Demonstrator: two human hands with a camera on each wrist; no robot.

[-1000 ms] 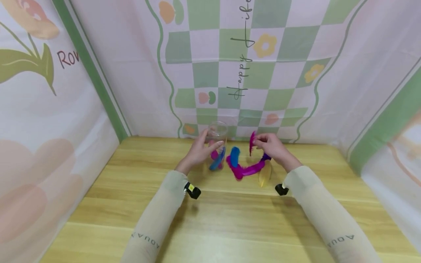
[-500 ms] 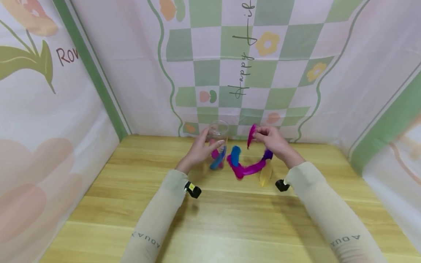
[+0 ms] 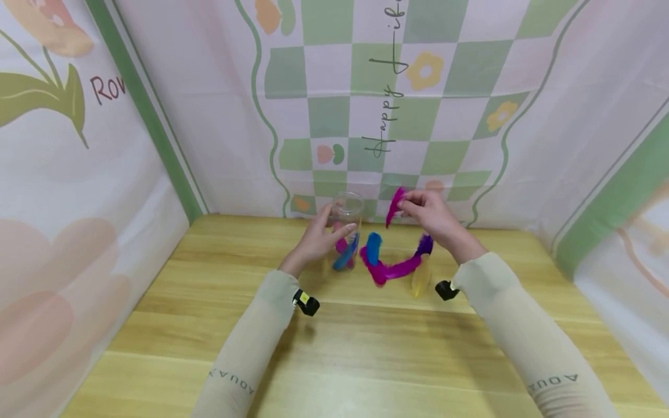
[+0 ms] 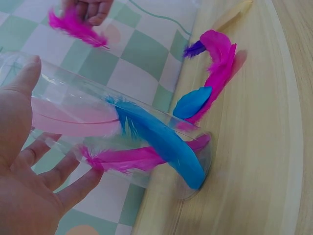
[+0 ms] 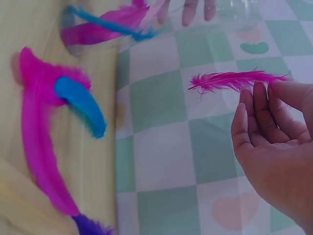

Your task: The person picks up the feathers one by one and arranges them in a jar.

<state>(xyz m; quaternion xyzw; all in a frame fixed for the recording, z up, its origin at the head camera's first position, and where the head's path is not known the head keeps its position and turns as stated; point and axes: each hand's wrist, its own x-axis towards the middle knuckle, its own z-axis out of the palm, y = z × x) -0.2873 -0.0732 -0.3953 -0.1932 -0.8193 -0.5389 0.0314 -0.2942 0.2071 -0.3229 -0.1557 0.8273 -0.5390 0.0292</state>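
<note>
A tall clear glass (image 3: 349,210) stands upright on the table at its far side, with my left hand (image 3: 316,241) gripping it, thumb on one side and fingers on the other. Inside it are a blue feather (image 4: 164,142), a light pink feather (image 4: 73,120) and a magenta feather (image 4: 129,158). Between thumb and fingertips, my right hand (image 3: 434,216) pinches another magenta feather (image 3: 395,207) by one end. This feather is in the air, right of the glass and apart from it. Its free end points down and left in the head view.
On the wooden table (image 3: 345,348) right of the glass lie magenta feathers (image 3: 402,267), a blue feather (image 3: 373,249), a purple feather (image 3: 425,244) and a pale yellow feather (image 3: 421,278). A checkered cloth (image 3: 373,116) hangs right behind the table's far edge.
My right hand has risen and the magenta feather has moved up and slightly left toward the glass, tilting more. The left hand and the glass have stayed in place.
</note>
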